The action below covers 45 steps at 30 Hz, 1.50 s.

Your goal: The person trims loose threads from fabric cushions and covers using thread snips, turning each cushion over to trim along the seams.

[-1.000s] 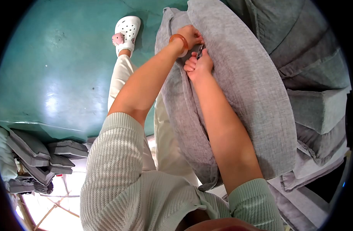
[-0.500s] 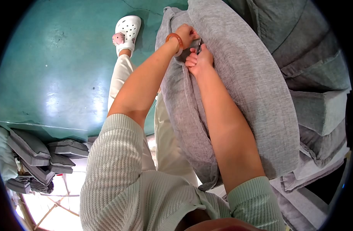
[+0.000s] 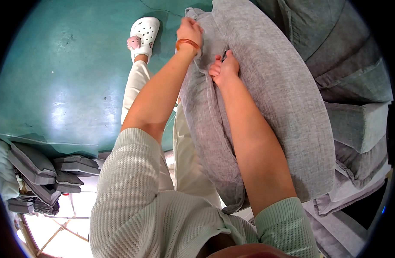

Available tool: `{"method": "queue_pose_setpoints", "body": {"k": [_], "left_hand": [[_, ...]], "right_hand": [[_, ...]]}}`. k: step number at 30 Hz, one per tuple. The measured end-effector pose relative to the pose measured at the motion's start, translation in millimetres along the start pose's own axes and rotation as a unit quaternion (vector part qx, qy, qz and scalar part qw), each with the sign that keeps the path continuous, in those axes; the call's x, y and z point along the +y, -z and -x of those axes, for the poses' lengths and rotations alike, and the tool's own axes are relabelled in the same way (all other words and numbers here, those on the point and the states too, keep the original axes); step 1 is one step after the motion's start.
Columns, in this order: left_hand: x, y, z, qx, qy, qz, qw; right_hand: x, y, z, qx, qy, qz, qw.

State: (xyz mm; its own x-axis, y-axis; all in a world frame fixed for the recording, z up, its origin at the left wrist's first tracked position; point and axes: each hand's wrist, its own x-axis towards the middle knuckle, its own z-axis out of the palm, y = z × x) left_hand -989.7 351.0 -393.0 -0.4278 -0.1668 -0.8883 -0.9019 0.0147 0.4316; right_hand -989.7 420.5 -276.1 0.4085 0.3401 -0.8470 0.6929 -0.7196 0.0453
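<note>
A large grey fabric cushion (image 3: 288,112) stands on edge in front of me, with a seam and loose fabric flap (image 3: 201,112) along its left side. My left hand (image 3: 190,33), with an orange bangle (image 3: 187,43) on the wrist, is at the cushion's upper left edge. Its fingers are curled together and slightly blurred; what they hold, if anything, is hidden. My right hand (image 3: 225,69) rests against the cushion beside the seam, fingers wrapped round a small dark tool (image 3: 224,56). Only the tool's tip shows, so its kind is unclear.
More grey cushions (image 3: 352,124) are piled along the right. Several others (image 3: 38,167) lie at the lower left near a bright area. A white clog (image 3: 144,36) stands on the green floor (image 3: 68,77).
My left hand has moved up and left, away from my right hand, to the cushion's edge. My right hand has hardly moved and keeps the small dark tool.
</note>
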Motion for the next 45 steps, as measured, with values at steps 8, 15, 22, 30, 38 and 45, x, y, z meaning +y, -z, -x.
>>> {"method": "queue_pose_setpoints", "body": {"k": [8, 15, 22, 30, 38, 45], "left_hand": [[-6, -13, 12, -0.248, -0.109, -0.132, 0.953], [-41, 23, 10, -0.085, -0.058, -0.269, 0.958], [-17, 43, 26, -0.167, 0.034, -0.324, 0.931], [0, 12, 54, -0.213, 0.016, -0.354, 0.910], [27, -5, 168, -0.201, -0.420, -0.373, 0.803], [71, -28, 392, -0.534, -0.647, -0.304, 0.452]], "right_hand": [[6, 3, 1, -0.057, 0.022, -0.010, 0.998], [18, 2, 30, -0.091, 0.229, 0.148, 0.958], [27, 51, 60, -0.076, 0.250, 0.098, 0.960], [73, 164, 115, -0.052, 0.264, 0.038, 0.962], [122, 279, 131, -0.075, 0.293, -0.036, 0.953], [188, 392, 174, -0.132, 0.426, -0.013, 0.895]]}}
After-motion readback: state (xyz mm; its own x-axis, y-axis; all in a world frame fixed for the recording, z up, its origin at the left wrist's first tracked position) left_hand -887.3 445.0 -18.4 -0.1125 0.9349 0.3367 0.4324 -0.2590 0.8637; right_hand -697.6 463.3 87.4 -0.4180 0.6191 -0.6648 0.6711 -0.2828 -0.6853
